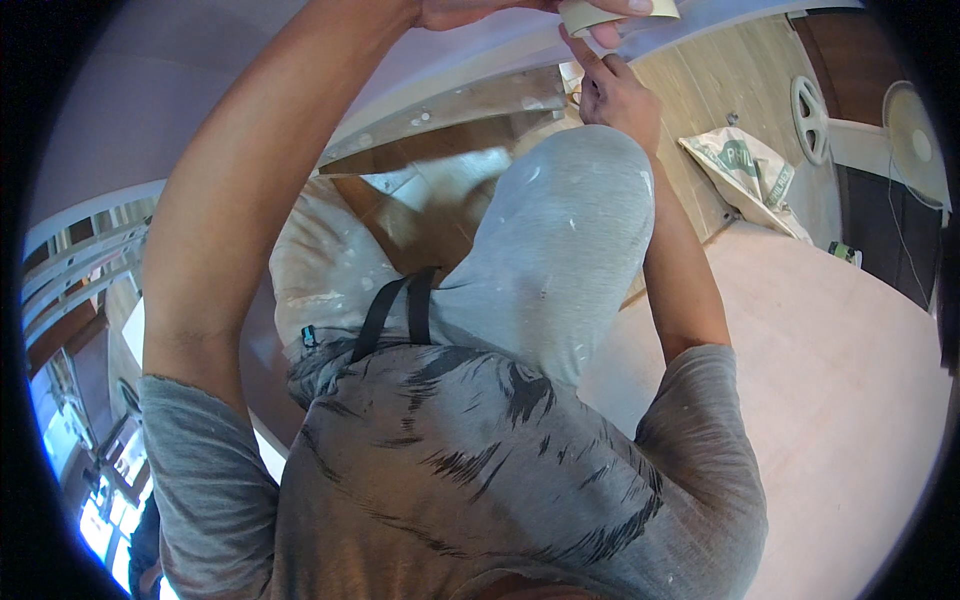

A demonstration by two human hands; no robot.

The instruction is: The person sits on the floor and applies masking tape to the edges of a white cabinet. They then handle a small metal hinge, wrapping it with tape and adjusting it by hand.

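Observation:
At the top edge, my left hand (470, 8) reaches across a pale lavender wall (470, 55), partly cut off by the frame. Its fingers are closed on a roll of cream-coloured tape (655, 12), with one fingertip showing below the roll. Just under the tape is my right hand (622, 103), its index finger stretched up to the wall's edge and the other fingers curled. Nothing shows in its grip. A small pale object (571, 76) lies right beside it, too unclear to name.
A paint-spotted board (440, 117) runs below the wall, beyond my bent knees. On the wood-look floor (690, 85) lies a white sack with green print (745, 172). A fan (912, 135) stands far right, near a white wheel-shaped frame (808, 120). White railings (85, 255) are at left.

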